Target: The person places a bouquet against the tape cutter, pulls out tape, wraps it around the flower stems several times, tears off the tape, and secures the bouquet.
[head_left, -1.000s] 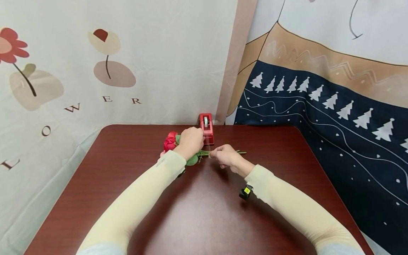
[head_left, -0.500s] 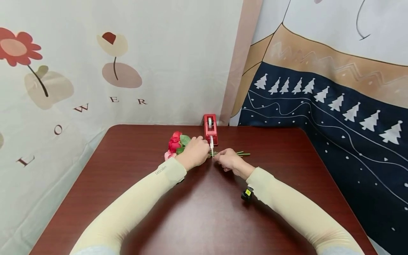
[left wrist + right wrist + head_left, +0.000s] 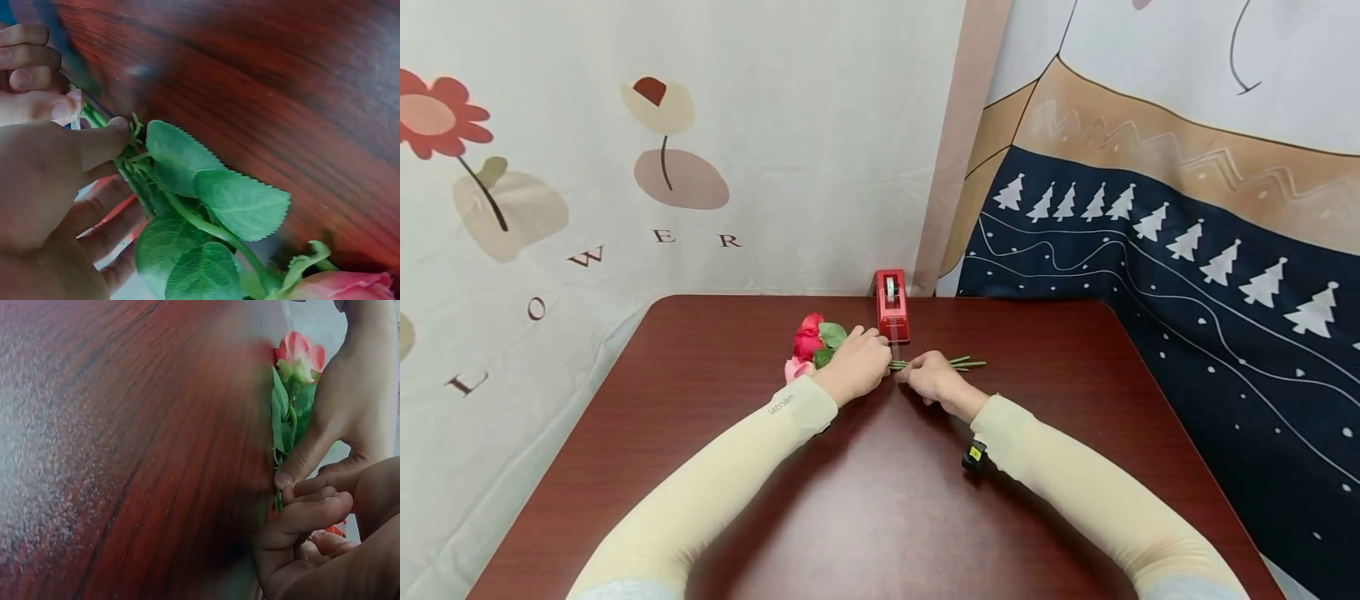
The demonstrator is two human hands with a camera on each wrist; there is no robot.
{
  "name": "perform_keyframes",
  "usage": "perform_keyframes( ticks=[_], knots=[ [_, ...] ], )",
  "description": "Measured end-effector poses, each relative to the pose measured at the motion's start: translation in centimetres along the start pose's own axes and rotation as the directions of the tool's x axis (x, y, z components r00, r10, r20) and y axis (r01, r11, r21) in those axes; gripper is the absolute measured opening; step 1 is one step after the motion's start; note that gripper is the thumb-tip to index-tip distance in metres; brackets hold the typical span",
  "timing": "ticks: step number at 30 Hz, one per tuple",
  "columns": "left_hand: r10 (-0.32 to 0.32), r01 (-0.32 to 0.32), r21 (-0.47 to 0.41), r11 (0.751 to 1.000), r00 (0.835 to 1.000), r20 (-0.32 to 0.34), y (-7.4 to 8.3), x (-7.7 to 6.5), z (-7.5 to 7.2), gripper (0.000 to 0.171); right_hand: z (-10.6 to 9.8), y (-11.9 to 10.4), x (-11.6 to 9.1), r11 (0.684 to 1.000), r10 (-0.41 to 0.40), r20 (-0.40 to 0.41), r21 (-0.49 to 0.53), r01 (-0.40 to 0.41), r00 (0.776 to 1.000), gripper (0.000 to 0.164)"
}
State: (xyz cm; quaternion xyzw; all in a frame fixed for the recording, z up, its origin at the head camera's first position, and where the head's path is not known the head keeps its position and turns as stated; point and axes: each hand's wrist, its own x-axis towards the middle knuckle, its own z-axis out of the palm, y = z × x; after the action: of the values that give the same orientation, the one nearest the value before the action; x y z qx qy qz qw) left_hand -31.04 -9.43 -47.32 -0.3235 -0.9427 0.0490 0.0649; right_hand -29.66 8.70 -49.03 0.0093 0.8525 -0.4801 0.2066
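A small bunch of artificial-looking roses (image 3: 808, 337), red and pink with green leaves (image 3: 244, 203), lies across the far middle of the table. My left hand (image 3: 859, 363) holds its green stems (image 3: 966, 364) just below the leaves, thumb on the near side. Right beside it, my right hand (image 3: 936, 377) pinches the end of a clear tape strip (image 3: 894, 346) at the stems; the fingers mostly hide that end. The strip runs back to a red tape dispenser (image 3: 892, 312) behind the hands. In the left wrist view, a bit of tape (image 3: 76, 119) shows at the right fingertips.
The dark red-brown wooden table (image 3: 880, 500) ends close behind the dispenser. A pale printed curtain (image 3: 805, 167) hangs behind it, and a navy cloth with white trees (image 3: 1150, 333) hangs along the right side.
My left hand has come down from beside the dispenser onto the stems. The right hand has lowered slightly with the tape end. The head view has shifted a little.
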Motion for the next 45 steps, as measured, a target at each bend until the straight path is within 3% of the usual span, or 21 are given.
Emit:
perform_keyframes(
  ticks=[9, 19, 28, 36, 45],
  knots=[
    [0.06, -0.059, -0.032, 0.998, 0.998, 0.028, -0.6, 0.0, 0.6, 0.004, 0.7, 0.0, -0.1, 1.0, 0.011, -0.05, -0.015, -0.012, 0.999, 0.017],
    [0.013, -0.002, -0.156, 0.988, 0.997, 0.071, -0.8, 0.2, -0.2, 0.018, 0.6, 0.4, 0.0, 1.0, -0.011, -0.062, -0.019, 0.01, 0.998, 0.016],
    [-0.022, 0.048, -0.262, 0.964, 0.994, 0.103, -0.8, 0.0, -0.6, 0.021, 1.5, 1.7, 1.3, 0.993, -0.063, -0.189, -0.11, 0.043, 0.98, 0.017],
    [-0.042, 0.079, -0.323, 0.943, 0.992, 0.122, -0.6, -0.2, -1.1, 0.019, 2.2, 1.9, 1.3, 0.998, -0.052, -0.289, -0.058, 0.037, 0.956, 0.019],
    [-0.052, 0.1, -0.35, 0.931, 0.988, 0.143, -0.6, -0.3, -1.3, 0.02, 2.4, 1.4, 0.4, 0.996, -0.027, -0.266, 0.078, 0.05, 0.963, 0.026]
  ],
)
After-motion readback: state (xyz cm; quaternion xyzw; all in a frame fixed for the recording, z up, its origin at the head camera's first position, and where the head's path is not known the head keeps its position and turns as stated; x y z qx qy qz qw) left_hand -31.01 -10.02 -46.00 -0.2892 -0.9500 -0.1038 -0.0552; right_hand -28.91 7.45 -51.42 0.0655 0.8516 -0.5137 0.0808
